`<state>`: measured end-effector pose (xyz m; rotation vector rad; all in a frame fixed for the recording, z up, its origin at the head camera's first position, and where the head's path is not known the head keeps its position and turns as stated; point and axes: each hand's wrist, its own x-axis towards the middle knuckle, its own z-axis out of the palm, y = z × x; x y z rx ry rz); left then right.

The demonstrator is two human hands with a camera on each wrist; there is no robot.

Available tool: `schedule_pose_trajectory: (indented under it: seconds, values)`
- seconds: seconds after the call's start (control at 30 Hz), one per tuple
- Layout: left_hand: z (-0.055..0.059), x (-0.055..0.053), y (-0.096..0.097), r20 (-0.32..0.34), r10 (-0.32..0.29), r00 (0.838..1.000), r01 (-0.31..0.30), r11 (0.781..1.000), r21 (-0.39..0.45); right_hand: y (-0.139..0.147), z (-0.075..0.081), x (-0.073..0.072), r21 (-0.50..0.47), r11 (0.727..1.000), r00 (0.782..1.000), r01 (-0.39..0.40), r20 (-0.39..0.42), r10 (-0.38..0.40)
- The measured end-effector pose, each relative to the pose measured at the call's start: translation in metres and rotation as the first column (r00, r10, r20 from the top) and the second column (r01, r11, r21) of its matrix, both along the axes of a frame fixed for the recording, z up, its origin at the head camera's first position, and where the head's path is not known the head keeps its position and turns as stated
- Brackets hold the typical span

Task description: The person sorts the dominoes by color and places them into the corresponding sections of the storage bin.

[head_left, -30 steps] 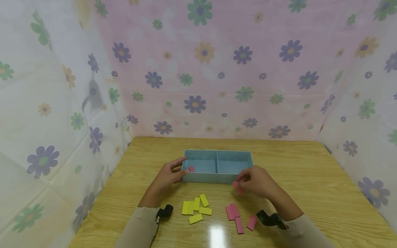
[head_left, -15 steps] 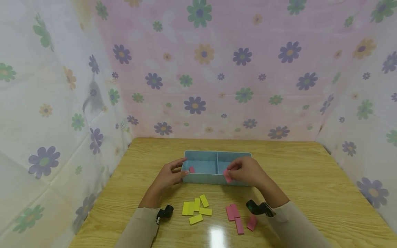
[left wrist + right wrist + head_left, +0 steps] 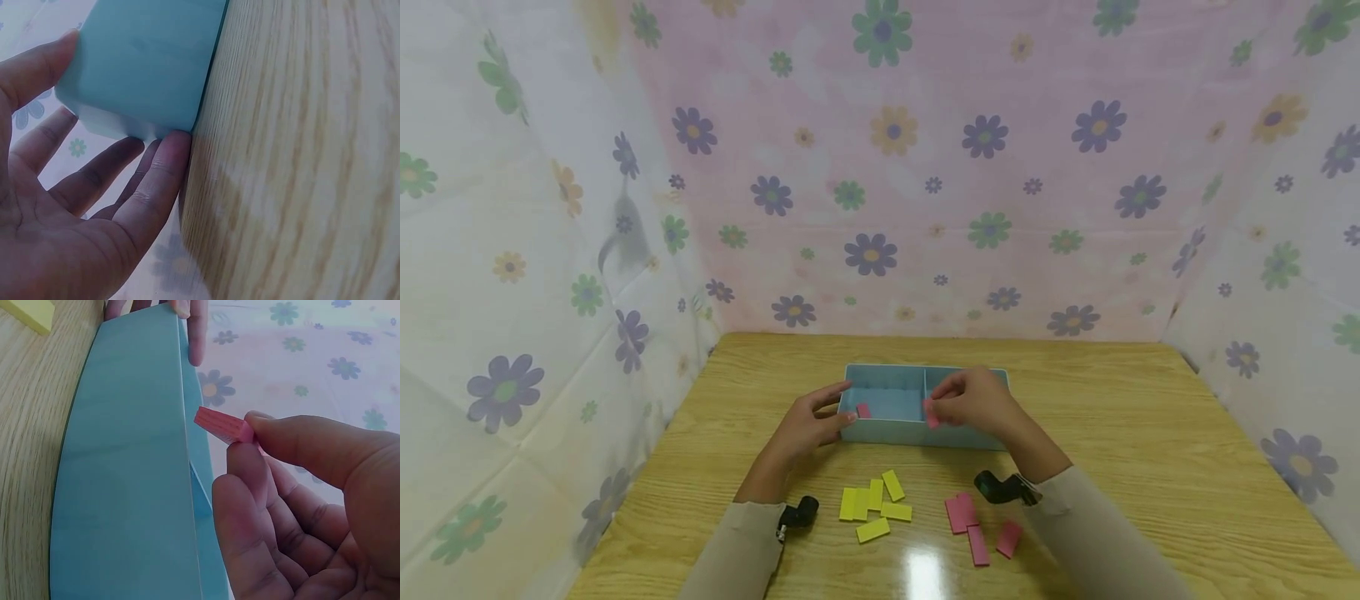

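Observation:
A light-blue box (image 3: 887,432) with two compartments sits on the table, its long side toward me. My left hand (image 3: 802,431) holds the box's left end, thumb at the front corner and fingers along the end wall. Between thumb and fingertips my right hand (image 3: 981,404) pinches a small pink rectangular block (image 3: 225,424), just above the front rim near the divider. One pink block (image 3: 863,410) lies in the left compartment, by my left thumb. My right hand covers part of the right compartment, so its floor is partly hidden.
On the wood-grain table (image 3: 760,358), several yellow blocks (image 3: 873,530) lie in front of the box's left half. Several pink blocks (image 3: 978,546) lie closer to the right forearm. Flower-patterned cloth (image 3: 872,167) walls stand behind and at both sides.
Carrying the pink block, my right hand has moved left and up, from the box's front right corner to the rim near the divider. My left hand stays on the box.

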<state>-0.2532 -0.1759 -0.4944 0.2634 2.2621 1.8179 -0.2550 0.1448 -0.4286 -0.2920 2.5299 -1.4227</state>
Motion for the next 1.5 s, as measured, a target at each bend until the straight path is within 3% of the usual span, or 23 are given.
schedule_pose_trajectory:
  seconds: [0.43, 1.5]
  values:
    - [-0.001, 0.000, 0.000, 0.016, 0.004, 1.000, -0.004, 1.000, -0.002, -0.016, -0.003, -0.012, -0.127, 0.992, 0.997, 0.023, 0.078, -0.014]
    - [0.001, 0.001, 0.000, 0.018, 0.005, 1.000, -0.005, 1.000, 0.013, -0.043, -0.002, -0.028, -0.172, 0.982, 0.991, 0.079, 0.123, -0.058]
